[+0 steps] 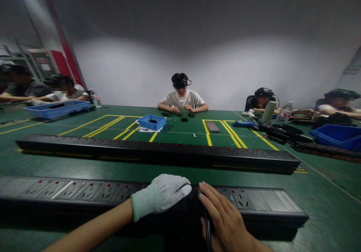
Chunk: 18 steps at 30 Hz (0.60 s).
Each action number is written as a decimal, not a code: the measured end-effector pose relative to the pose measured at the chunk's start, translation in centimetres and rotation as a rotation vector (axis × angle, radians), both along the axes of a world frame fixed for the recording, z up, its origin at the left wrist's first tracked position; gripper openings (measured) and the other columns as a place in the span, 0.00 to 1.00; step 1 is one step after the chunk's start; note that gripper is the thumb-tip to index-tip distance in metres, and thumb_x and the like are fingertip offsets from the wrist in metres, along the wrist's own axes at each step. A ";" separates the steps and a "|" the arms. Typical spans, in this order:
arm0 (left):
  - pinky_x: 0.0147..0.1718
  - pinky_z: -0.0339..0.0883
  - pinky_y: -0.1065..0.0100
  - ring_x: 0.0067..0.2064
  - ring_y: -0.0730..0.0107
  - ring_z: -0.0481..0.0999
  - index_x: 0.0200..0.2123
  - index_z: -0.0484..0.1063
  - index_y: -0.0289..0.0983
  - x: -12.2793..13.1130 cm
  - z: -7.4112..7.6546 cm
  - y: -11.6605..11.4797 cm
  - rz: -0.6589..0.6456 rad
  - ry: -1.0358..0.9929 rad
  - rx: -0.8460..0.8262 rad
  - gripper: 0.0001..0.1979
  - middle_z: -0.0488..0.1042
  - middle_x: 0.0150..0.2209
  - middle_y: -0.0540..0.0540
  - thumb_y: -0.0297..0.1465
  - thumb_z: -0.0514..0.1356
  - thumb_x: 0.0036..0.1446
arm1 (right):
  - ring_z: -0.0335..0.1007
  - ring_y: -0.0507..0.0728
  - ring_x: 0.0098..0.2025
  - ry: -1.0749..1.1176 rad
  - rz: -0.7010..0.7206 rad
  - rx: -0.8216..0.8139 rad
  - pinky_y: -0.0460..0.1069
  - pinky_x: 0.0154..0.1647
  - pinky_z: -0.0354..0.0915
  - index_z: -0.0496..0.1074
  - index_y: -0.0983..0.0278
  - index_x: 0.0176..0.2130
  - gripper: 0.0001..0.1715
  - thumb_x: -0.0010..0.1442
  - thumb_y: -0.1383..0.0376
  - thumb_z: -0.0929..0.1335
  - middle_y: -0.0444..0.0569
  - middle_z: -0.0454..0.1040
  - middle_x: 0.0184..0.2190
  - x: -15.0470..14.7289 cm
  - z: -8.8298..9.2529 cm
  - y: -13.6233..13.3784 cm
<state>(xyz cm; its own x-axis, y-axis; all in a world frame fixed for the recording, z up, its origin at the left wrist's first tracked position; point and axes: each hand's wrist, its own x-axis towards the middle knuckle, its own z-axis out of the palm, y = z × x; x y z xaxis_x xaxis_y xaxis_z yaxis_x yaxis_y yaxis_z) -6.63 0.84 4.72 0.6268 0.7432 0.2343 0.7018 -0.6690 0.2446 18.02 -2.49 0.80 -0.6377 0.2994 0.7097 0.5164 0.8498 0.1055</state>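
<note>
A long black power strip (135, 196) with sockets and small red buttons lies across the table right in front of me. My left hand (172, 192), in a light grey-white glove with a green cuff edge, is closed over the strip's top near its middle. Just to the right, my bare right hand (222, 214) rests its fingertips on the same strip. A thin black rod-like tool (208, 229) is held between its thumb and fingers; its tip is hidden. Behind lies a second long power strip (158, 150), parallel and untouched.
Across the green table (180, 135) sits a person (182, 97) handling small dark parts. A small blue bin (152, 123), a larger blue tray (58, 110), a blue power tool (246, 124), a water bottle (284, 113) and another blue bin (337, 136) stand about. More people sit at both sides.
</note>
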 end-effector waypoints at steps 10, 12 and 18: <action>0.47 0.68 0.66 0.45 0.64 0.78 0.49 0.72 0.39 0.0 0.2 -0.1 0.003 -0.005 0.000 0.25 0.78 0.40 0.45 0.43 0.38 0.73 | 0.52 0.65 0.69 0.010 0.005 -0.005 0.59 0.62 0.65 0.59 0.74 0.63 0.36 0.55 0.77 0.60 0.62 0.59 0.66 0.0 0.3 -0.2; 0.48 0.68 0.66 0.45 0.64 0.78 0.49 0.72 0.39 0.0 0.1 0.0 0.001 -0.008 0.003 0.25 0.78 0.40 0.44 0.43 0.39 0.73 | 0.52 0.65 0.69 0.006 0.007 -0.006 0.59 0.62 0.65 0.58 0.74 0.63 0.36 0.56 0.77 0.60 0.62 0.58 0.66 0.0 0.3 -0.2; 0.47 0.69 0.66 0.44 0.64 0.78 0.49 0.72 0.39 -0.1 -0.1 0.0 -0.001 -0.010 0.010 0.24 0.78 0.40 0.44 0.43 0.39 0.73 | 0.51 0.65 0.69 -0.001 0.003 -0.001 0.59 0.61 0.65 0.58 0.74 0.63 0.35 0.57 0.77 0.60 0.62 0.59 0.66 0.0 0.2 -0.2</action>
